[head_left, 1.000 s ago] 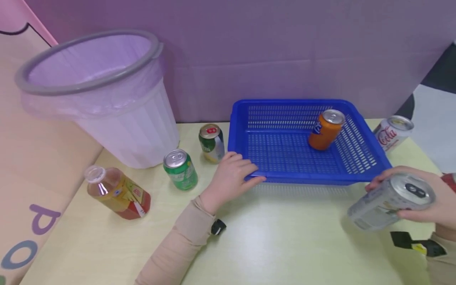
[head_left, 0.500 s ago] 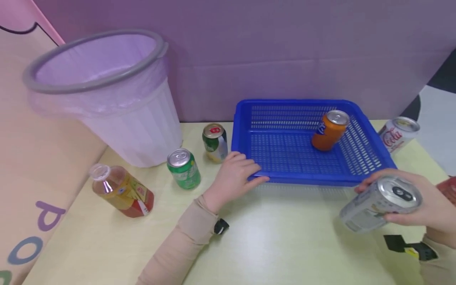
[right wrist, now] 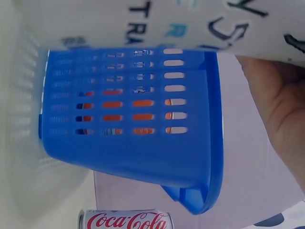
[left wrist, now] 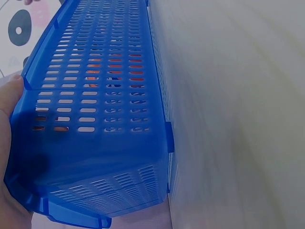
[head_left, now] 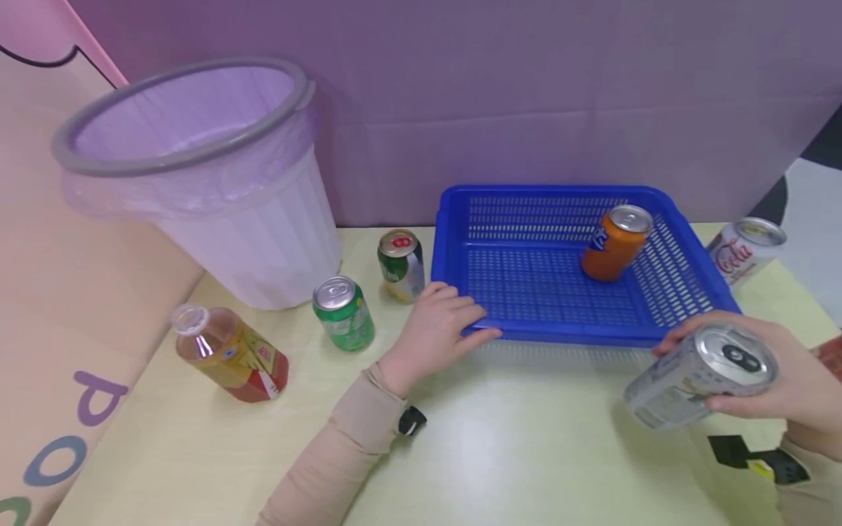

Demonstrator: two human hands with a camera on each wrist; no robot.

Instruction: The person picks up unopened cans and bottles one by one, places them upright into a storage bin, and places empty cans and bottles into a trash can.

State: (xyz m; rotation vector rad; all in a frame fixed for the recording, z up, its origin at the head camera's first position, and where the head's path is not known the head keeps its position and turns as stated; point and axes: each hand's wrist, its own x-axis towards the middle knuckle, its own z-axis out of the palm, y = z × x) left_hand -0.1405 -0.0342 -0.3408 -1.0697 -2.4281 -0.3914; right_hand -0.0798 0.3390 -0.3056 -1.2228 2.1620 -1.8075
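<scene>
My left hand (head_left: pixel 437 332) grips the front left corner of a blue plastic basket (head_left: pixel 559 330), with its fingers over the rim. The perforated basket wall (left wrist: pixel 95 148) fills much of the left wrist view. My right hand (head_left: pixel 789 372) holds a silver-grey drink can (head_left: pixel 684 387) tilted above the table, just off the basket's front right corner. Dark and blue lettering on this can (right wrist: pixel 157 24) shows close up in the right wrist view. Inside the basket, toward its right end, an orange Fanta can (head_left: pixel 616 245) leans slightly.
Behind the basket's right side stands a white Coca-Cola can (head_left: pixel 743 252). Left of the basket are a dark green and gold can (head_left: pixel 401 267), a green can (head_left: pixel 345 318), a bottle of reddish drink (head_left: pixel 233 358) and a lined waste bin (head_left: pixel 263 234). A red object (head_left: pixel 832 354) shows at the right edge.
My right hand has shifted a little left with the silver-grey can, then stays nearly still. My left hand keeps its hold on the basket corner. The head view has turned slightly left.
</scene>
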